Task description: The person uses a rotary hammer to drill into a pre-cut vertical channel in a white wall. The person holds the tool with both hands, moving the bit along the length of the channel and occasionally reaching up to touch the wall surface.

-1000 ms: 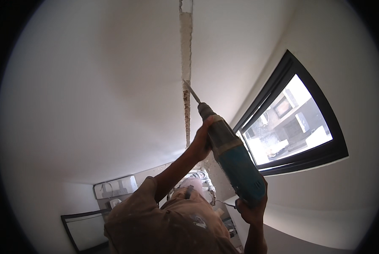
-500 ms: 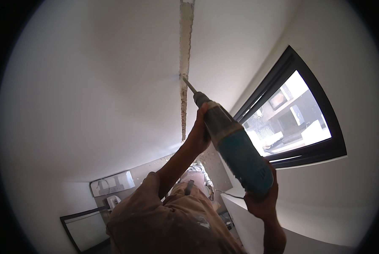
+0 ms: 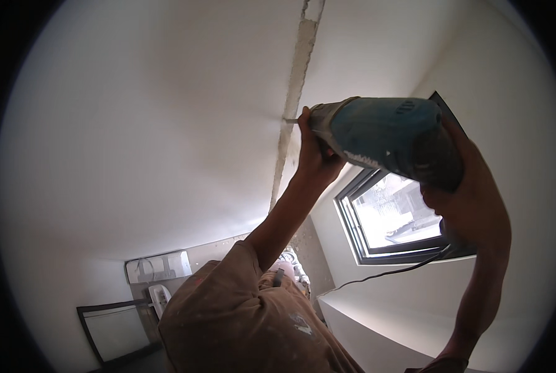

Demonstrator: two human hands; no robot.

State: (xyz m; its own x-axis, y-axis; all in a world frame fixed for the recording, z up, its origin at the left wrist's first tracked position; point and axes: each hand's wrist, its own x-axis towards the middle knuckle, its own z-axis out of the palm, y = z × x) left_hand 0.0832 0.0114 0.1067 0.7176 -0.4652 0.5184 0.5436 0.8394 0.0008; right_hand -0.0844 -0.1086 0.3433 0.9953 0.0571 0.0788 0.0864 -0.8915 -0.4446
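Note:
My two hands hold a teal and black power drill [image 3: 383,133] up against a white ceiling [image 3: 153,124]. Wrapped around the drill's front end, just behind the chuck, is my left hand [image 3: 315,155]. My right hand [image 3: 455,205] grips the rear handle, partly hidden by the drill body. The short bit [image 3: 290,120] touches the ceiling at the edge of a rough, unpainted strip [image 3: 298,68] that runs along it. My brown, paint-flecked sleeve [image 3: 228,311] fills the lower middle.
A dark-framed window [image 3: 390,217] lets in bright daylight on the right wall. The drill's black cord [image 3: 377,276] hangs below it. A white ledge [image 3: 377,323] lies under the window. A dark-framed opening [image 3: 113,329] and wall fittings [image 3: 160,267] show at lower left.
The drill has swung closer to the camera and now lies nearly level, with the bit pointing left at the strip. Both arms have risen, and the window has slid lower in view.

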